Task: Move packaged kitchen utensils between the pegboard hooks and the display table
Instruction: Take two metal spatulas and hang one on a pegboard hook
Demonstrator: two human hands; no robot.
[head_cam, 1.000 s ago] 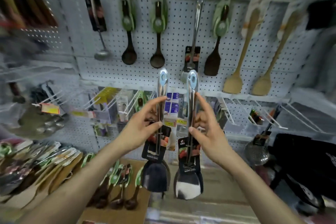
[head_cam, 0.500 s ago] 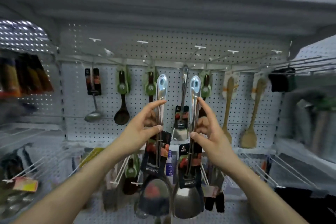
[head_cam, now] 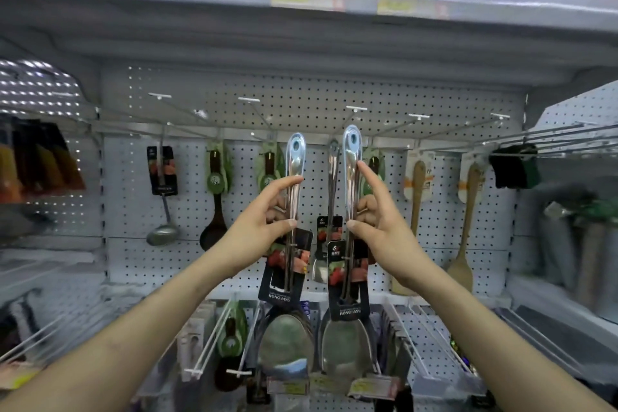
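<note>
White pegboard (head_cam: 434, 100) fills the view under a grey shelf (head_cam: 301, 30), with a row of wire hooks (head_cam: 356, 108) jutting out at 12 o'clock. A ladle (head_cam: 163, 232) hangs at 9 o'clock and wooden spatulas (head_cam: 463, 264) at 3 o'clock. The table is out of view.

Both hands are raised side by side near the centre, apart, each with its own carded steel spatula held upright, blade down. The left hand (head_cam: 264, 227) pinches the left spatula (head_cam: 295, 160) by the handle between thumb and forefinger. The right hand (head_cam: 381, 234) pinches the right spatula (head_cam: 351, 160) the same way, thumb low on the handle and forefinger stretched up along its 3 o'clock edge. The two handles stand close but not touching, and a hung spatula (head_cam: 331, 170) shows in the gap between them.

The step in hand looks like hanging: the handle tops, each with a hole, sit just below the hook row at 12 o'clock, not on any hook. Next, each hole needs to line up with a hook tip, then slide back along the wire toward the board. Doing two at once asks for care; the pinch is light and the blades are heavy at 6 o'clock, so a handle could swing and miss. Which hooks they are meant for I cannot tell.
</note>
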